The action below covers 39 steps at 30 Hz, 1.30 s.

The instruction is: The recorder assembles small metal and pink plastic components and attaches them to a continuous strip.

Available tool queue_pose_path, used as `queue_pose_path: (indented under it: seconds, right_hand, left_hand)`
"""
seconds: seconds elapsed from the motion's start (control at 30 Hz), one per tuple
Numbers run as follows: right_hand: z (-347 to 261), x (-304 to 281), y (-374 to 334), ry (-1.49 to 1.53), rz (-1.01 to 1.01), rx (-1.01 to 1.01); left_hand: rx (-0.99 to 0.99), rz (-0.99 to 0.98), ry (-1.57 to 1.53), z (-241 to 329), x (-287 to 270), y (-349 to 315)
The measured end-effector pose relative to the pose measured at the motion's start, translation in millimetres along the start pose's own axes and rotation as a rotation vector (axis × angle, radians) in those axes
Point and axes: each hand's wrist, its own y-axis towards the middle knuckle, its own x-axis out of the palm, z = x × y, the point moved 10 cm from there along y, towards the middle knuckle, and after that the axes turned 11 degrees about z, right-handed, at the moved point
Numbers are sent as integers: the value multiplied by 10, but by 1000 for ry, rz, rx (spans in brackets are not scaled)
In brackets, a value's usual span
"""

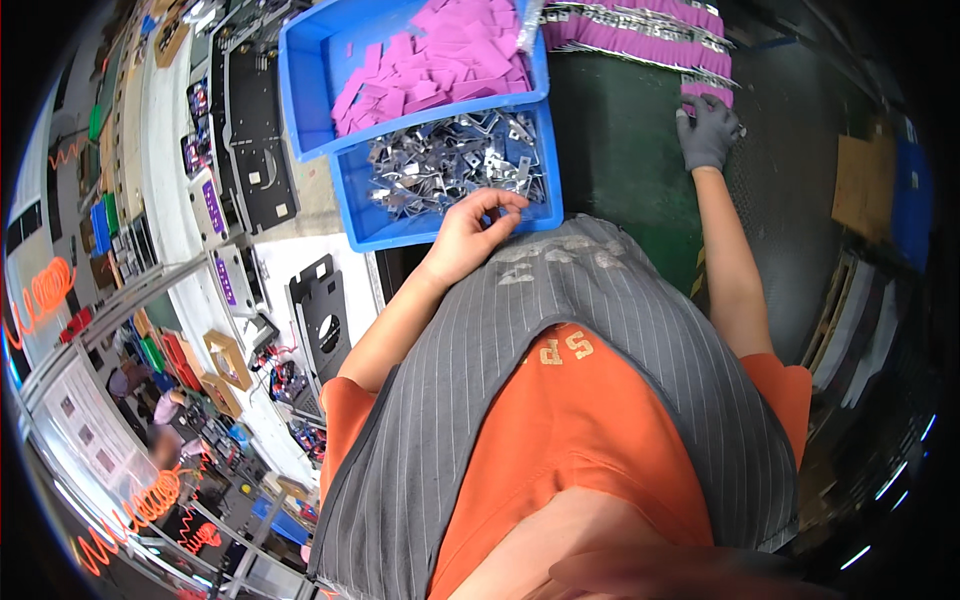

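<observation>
My left hand point(476, 237), bare, is at the near edge of a blue bin point(361, 238) of loose bent metal brackets point(430, 165). Its fingers curl toward the thumb; anything between the tips is too small to make out. My right hand point(707, 136) wears a grey glove with bare fingertips. It reaches far right and closes around the near end of a short row of purple pieces point(706, 88). Beyond it, longer rows of purple pieces with metal parts point(640, 40) lie on a dark green surface point(620, 140). Flat purple pieces point(440, 70) are heaped in another blue bin point(305, 75).
To the left, a long bench holds black plates point(262, 150) and white panels with purple strips point(211, 207). Coiled orange hoses point(50, 285) hang by a metal frame. Another person point(165, 440) is at lower left. At right stand a cardboard box point(864, 185) and stacked boards point(850, 315).
</observation>
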Motion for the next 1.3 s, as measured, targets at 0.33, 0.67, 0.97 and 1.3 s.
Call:
queue_pose_path:
  seconds: [0.33, 0.67, 0.97, 1.3]
  right_hand:
    - [-3153, -432, -846, 238, -755, -870]
    - [-3183, -22, -1307, -34, -1191, -980]
    - [-3122, -624, -706, 418, -746, -754]
    - [-2929, -579, -573, 1586, -1147, 198]
  left_hand:
    - [206, 59, 179, 513, -417, -66]
    - [515, 511, 517, 1111, -1463, 799]
    - [888, 255, 982, 1264, -770, 1445]
    - [383, 227, 476, 846, -1311, 1724]
